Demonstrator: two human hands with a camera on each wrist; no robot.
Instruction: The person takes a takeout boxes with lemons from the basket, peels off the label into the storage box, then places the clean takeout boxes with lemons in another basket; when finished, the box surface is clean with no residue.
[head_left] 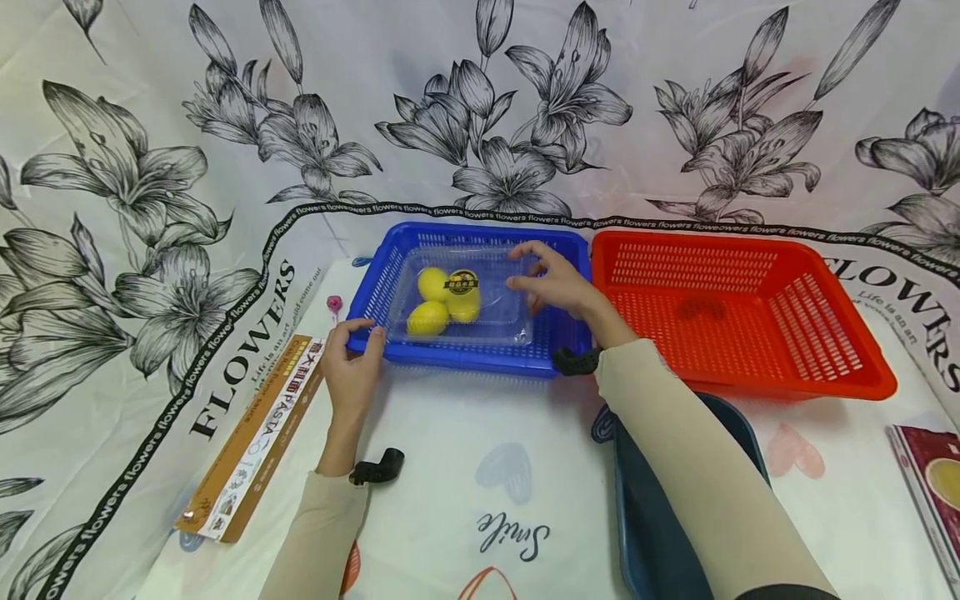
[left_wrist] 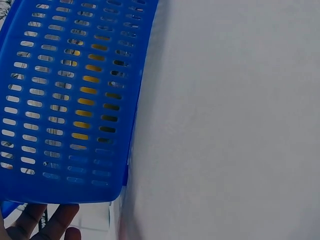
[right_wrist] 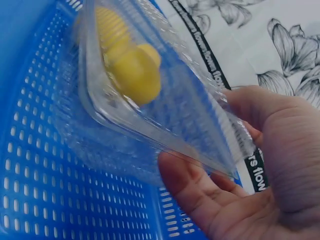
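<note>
A clear plastic box [head_left: 498, 312] with yellow lemons [head_left: 428, 318] inside and a dark round label on its lid sits in the blue basket [head_left: 465, 360]. My right hand [head_left: 553, 283] holds the box's right end between thumb and fingers. In the right wrist view, the thumb and fingertips [right_wrist: 175, 170] are on either side of the tilted box corner, with the lemons behind. My left hand [head_left: 352, 367] grips the front left corner of the basket. The left wrist view shows its fingers [left_wrist: 60, 220] at the basket's end, partly hidden by the frame edge.
Right of the blue basket stands a red basket [head_left: 810, 383]. A dark blue bin [head_left: 652, 517] lies beneath my right forearm. At the left are a long pasta package [head_left: 251, 442] and a small pink item [head_left: 334, 304]. A dark red package [head_left: 930, 483] lies far right.
</note>
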